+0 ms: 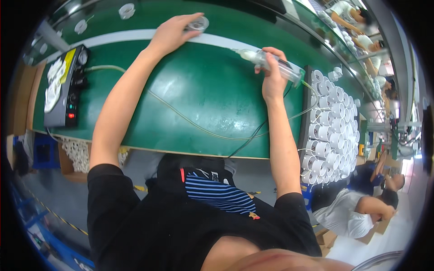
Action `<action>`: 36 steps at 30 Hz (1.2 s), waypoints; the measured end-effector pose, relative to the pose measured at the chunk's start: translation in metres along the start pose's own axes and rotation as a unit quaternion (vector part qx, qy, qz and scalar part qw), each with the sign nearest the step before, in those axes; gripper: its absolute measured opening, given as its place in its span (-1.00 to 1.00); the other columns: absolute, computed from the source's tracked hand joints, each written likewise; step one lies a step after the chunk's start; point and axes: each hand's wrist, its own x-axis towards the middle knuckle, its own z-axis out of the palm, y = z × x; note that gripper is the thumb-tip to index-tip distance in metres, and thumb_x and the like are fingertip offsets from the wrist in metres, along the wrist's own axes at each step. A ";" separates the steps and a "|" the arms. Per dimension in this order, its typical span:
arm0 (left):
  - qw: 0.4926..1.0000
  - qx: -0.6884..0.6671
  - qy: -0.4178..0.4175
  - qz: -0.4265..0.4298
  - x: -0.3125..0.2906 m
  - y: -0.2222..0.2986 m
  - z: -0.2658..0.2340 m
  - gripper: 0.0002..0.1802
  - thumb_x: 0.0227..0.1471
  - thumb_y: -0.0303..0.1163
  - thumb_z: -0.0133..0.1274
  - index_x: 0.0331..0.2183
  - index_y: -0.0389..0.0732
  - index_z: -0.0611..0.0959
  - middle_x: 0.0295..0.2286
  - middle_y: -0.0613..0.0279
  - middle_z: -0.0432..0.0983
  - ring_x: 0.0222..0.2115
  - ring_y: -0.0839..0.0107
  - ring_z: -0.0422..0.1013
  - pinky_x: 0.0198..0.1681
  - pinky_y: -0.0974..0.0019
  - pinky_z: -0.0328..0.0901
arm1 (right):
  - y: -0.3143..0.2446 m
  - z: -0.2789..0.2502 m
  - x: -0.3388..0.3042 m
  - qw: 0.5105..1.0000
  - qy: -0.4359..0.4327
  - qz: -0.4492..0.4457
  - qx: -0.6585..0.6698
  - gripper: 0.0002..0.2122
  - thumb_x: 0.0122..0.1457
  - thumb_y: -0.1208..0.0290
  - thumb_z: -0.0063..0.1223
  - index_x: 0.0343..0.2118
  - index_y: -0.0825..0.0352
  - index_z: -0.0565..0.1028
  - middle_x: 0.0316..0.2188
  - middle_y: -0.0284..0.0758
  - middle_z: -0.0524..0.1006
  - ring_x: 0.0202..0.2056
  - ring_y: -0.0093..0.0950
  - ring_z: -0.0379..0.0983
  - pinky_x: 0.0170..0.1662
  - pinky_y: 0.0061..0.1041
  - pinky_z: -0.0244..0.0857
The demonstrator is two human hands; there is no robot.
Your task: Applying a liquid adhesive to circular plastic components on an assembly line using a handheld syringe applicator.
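Note:
My left hand (pixel 171 35) reaches to the far side of the green table and is closed on a small round clear-and-white housing (pixel 199 24), thumb and fingers around its rim. To its right, my right hand (pixel 274 74) is wrapped round a translucent dispensing syringe (pixel 260 58) with pale contents. The syringe lies tilted, its tip pointing left toward the housing but apart from it. A thin clear hose (pixel 212 134) hangs from its green-capped rear end. The hose loops across the table to a black dispenser box (pixel 68 106) on the left, which has a gauge and a lit red switch.
A dark tray at right holds several rows of white cylindrical housings (pixel 332 124). A white strip (pixel 129 37) crosses the green table (pixel 190 86). Loose housings (pixel 127 11) lie beyond it. White gloves (pixel 54 86) rest on the box. Co-workers sit at right.

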 end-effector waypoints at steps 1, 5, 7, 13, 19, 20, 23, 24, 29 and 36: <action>0.996 -0.055 -0.012 -0.073 0.002 -0.015 -0.001 -0.51 0.16 -0.26 0.23 0.13 0.01 0.61 0.07 0.16 0.56 0.07 0.12 0.48 0.15 0.14 0.37 | 0.002 0.000 0.000 1.000 -0.001 0.012 -0.013 -0.76 0.32 0.32 0.12 -0.08 0.38 0.53 -0.23 -0.23 0.58 -0.37 -0.47 0.52 -0.38 -0.51 0.38; 0.991 0.106 0.026 -0.080 0.008 -0.057 0.010 -0.52 0.21 -0.39 0.11 0.16 0.10 0.58 0.13 0.28 0.48 0.09 0.11 0.44 0.12 0.14 0.38 | 0.009 0.011 -0.001 0.998 -0.001 0.053 -0.012 -0.77 0.32 0.30 0.15 -0.10 0.35 0.53 -0.26 -0.26 0.58 -0.40 -0.52 0.50 -0.39 -0.55 0.35; 0.991 0.107 0.021 -0.073 0.011 -0.053 0.012 -0.44 0.18 -0.46 0.06 0.19 0.18 0.52 0.20 0.25 0.40 0.11 0.08 0.42 0.11 0.06 0.39 | 0.006 0.008 -0.002 0.998 -0.005 0.058 -0.004 -0.77 0.31 0.30 0.15 -0.10 0.35 0.53 -0.27 -0.27 0.58 -0.41 -0.53 0.49 -0.39 -0.56 0.35; 0.993 0.087 0.074 -0.031 0.005 -0.034 0.005 -0.40 0.08 -0.51 0.12 0.18 -0.07 0.50 0.21 0.02 0.30 0.14 -0.01 0.37 0.16 0.05 0.35 | 0.001 0.007 -0.001 0.998 -0.004 0.060 0.013 -0.79 0.28 0.32 0.21 -0.15 0.35 0.55 -0.36 -0.30 0.60 -0.48 -0.58 0.49 -0.44 -0.60 0.33; 0.992 0.096 0.043 -0.063 0.000 -0.030 0.005 -0.38 0.07 -0.44 0.17 0.19 -0.12 0.45 0.22 0.00 0.22 0.16 -0.07 0.31 0.15 -0.02 0.37 | 0.002 0.005 -0.006 0.997 -0.048 0.064 -0.006 -0.78 0.32 0.29 0.13 -0.12 0.34 0.53 -0.31 -0.29 0.59 -0.42 -0.54 0.48 -0.39 -0.57 0.34; 0.992 0.094 0.041 -0.074 0.001 -0.030 0.005 -0.38 0.06 -0.44 0.17 0.18 -0.12 0.45 0.22 -0.01 0.21 0.17 -0.09 0.29 0.16 -0.02 0.37 | -0.002 0.006 -0.005 0.998 -0.060 0.030 -0.004 -0.78 0.32 0.30 0.13 -0.11 0.34 0.52 -0.29 -0.28 0.59 -0.40 -0.53 0.49 -0.39 -0.56 0.34; 0.991 0.093 0.041 -0.090 -0.002 -0.032 0.002 -0.37 0.06 -0.43 0.19 0.18 -0.13 0.44 0.24 -0.04 0.16 0.19 -0.13 0.25 0.17 -0.03 0.36 | -0.021 0.011 -0.004 0.997 -0.066 -0.037 0.021 -0.79 0.28 0.34 0.14 -0.13 0.38 0.54 -0.29 -0.26 0.59 -0.41 -0.53 0.51 -0.37 -0.57 0.37; 0.990 0.098 0.037 -0.095 -0.002 -0.031 0.002 -0.37 0.06 -0.43 0.19 0.18 -0.14 0.44 0.24 -0.04 0.15 0.20 -0.13 0.25 0.17 -0.02 0.36 | -0.033 0.015 0.001 0.992 -0.059 -0.100 0.054 -0.76 0.27 0.33 0.12 -0.13 0.39 0.54 -0.25 -0.24 0.57 -0.37 -0.51 0.51 -0.37 -0.56 0.37; 0.991 0.070 0.019 -0.111 0.005 -0.029 0.010 -0.33 0.07 -0.41 0.20 0.22 -0.16 0.42 0.26 -0.05 0.12 0.21 -0.14 0.24 0.20 -0.02 0.35 | -0.137 0.036 0.034 0.931 -0.084 -0.354 -0.006 -0.55 0.14 0.13 0.05 -0.06 0.43 0.48 -0.11 0.02 0.47 -0.21 -0.33 0.45 -0.30 -0.43 0.41; 0.989 0.098 0.045 -0.104 -0.002 -0.034 0.003 -0.35 0.05 -0.43 0.21 0.19 -0.14 0.43 0.26 -0.05 0.10 0.22 -0.15 0.22 0.20 -0.03 0.34 | -0.224 0.018 0.001 0.816 -0.197 -0.543 -0.029 -0.56 0.12 0.15 0.27 0.11 -0.15 0.53 0.18 -0.44 0.45 0.11 -0.28 0.25 0.10 -0.28 0.12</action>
